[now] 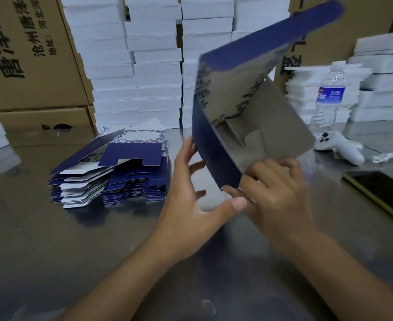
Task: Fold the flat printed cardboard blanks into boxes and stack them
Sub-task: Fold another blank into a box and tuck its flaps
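A half-folded blue box (248,126) is held above the bench (75,251), right of centre. It is tilted so that its open mouth is turned toward the camera. Its grey inside is seen, with interlocked flaps at the back. Its long axis runs from the near lower corner up to the far right, where the blue lid flap (272,38) stands raised. The near lower edge is clamped in the grip of the right hand (276,193), fingers curled, their tips hidden. The left hand (191,205) is spread, its grip apart, fingertips touching the box's left wall. The print is blurred. A stack of flat blanks (112,172) lies at the left. A phone (381,193) is cut off at the right edge.
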A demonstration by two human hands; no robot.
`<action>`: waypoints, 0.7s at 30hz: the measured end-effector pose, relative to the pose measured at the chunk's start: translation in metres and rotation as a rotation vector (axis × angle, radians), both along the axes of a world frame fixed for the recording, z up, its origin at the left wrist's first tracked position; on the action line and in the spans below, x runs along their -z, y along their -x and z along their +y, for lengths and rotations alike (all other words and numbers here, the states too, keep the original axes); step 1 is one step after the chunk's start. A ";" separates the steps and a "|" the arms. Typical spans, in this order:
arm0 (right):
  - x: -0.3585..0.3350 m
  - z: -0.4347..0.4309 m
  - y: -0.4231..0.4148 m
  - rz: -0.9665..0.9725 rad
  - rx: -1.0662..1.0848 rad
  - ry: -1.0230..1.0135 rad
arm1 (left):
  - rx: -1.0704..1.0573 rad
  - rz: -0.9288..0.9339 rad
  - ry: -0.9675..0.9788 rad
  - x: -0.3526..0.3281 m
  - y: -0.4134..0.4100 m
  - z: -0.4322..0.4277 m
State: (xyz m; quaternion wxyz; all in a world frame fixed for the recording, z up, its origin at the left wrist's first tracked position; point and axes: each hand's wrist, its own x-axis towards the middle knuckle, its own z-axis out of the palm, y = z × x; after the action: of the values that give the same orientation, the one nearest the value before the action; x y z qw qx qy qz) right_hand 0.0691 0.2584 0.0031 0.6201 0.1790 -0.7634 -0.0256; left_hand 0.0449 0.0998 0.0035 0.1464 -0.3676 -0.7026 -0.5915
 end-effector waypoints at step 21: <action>-0.003 -0.016 -0.011 -0.455 -0.112 -0.017 | -0.106 -0.159 0.022 0.010 0.009 0.003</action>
State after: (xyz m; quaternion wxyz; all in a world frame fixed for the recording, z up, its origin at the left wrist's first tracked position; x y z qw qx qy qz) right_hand 0.0797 0.2427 0.0065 0.4311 0.2274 -0.8721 0.0433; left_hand 0.0364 0.1027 -0.0068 0.1173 -0.2836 -0.7367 -0.6025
